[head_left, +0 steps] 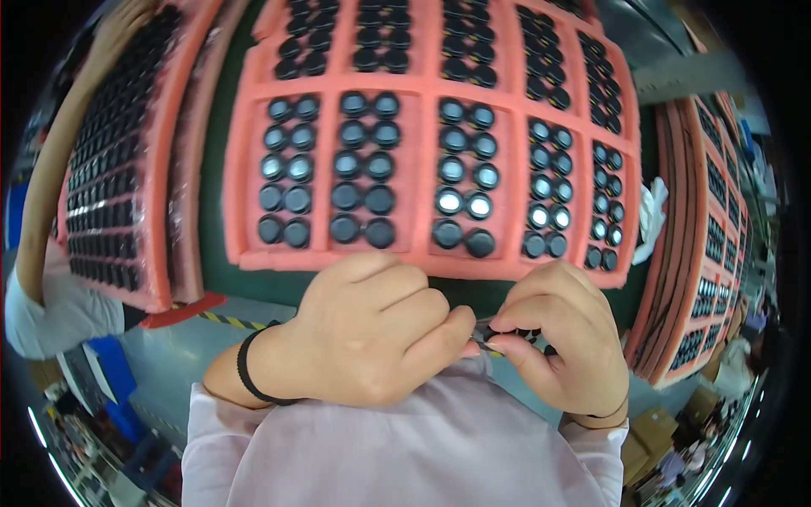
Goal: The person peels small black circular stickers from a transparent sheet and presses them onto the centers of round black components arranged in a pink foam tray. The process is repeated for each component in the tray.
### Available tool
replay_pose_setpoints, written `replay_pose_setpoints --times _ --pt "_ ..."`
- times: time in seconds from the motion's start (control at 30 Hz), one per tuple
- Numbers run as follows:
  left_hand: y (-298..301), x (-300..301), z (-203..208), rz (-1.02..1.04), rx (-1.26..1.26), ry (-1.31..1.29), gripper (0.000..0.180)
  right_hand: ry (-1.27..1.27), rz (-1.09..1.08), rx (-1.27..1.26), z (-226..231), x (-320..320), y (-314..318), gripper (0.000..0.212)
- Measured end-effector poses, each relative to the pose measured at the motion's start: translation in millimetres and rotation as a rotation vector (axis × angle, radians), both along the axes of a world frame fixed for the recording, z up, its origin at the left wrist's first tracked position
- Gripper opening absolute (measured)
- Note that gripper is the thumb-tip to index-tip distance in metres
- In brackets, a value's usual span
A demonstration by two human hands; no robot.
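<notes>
My left hand [380, 329] and my right hand [562, 338] meet low in front of me, before the near edge of a pink foam tray [414, 203]. The left fingers are curled in, with thumb and forefinger pinched together. Between the right thumb and fingers sits a small black part [525, 335], mostly hidden by the fingers. Whatever the left fingertips pinch is too small to name. Pairs of round black caps [346, 198] with shiny tops fill the tray's compartments in rows.
At left stand trays of black parts [110, 186] under clear wrap, with another person's arm [59, 160] reaching over them. A stack of pink trays [667, 253] stands at right. A crumpled white piece [650, 220] lies beside it on the green table [283, 287].
</notes>
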State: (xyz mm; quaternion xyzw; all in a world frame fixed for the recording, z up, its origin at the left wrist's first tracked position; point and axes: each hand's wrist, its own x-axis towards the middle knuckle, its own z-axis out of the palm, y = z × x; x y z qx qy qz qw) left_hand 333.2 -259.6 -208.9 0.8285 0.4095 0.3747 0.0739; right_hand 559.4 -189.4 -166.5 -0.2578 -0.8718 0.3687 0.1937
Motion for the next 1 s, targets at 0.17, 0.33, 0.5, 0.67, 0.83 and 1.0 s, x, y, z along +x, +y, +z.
replay_pose_setpoints --times 0.17,0.33,0.5,0.67,0.83,1.0 --pt "-30 -30 5 0.075 0.038 -0.019 0.034 -0.1 0.173 -0.095 18 -42 3 0.027" --pt "-58 -64 29 0.189 0.112 0.032 0.033 -0.119 0.364 -0.147 41 -93 7 0.026" --pt "-81 -90 45 0.281 0.124 0.075 0.026 -0.048 0.477 -0.019 45 -132 0 0.027" --pt "-83 -97 14 0.386 0.072 0.033 0.024 -0.012 0.431 0.203 16 -145 -7 0.027" --pt "-78 -96 0 0.381 -0.07 -0.082 0.021 -0.012 0.339 0.237 -10 -135 -21 0.029" --pt "-67 -98 -8 0.341 -0.179 -0.15 0.018 0.002 0.257 0.374 -27 -128 -26 0.03"
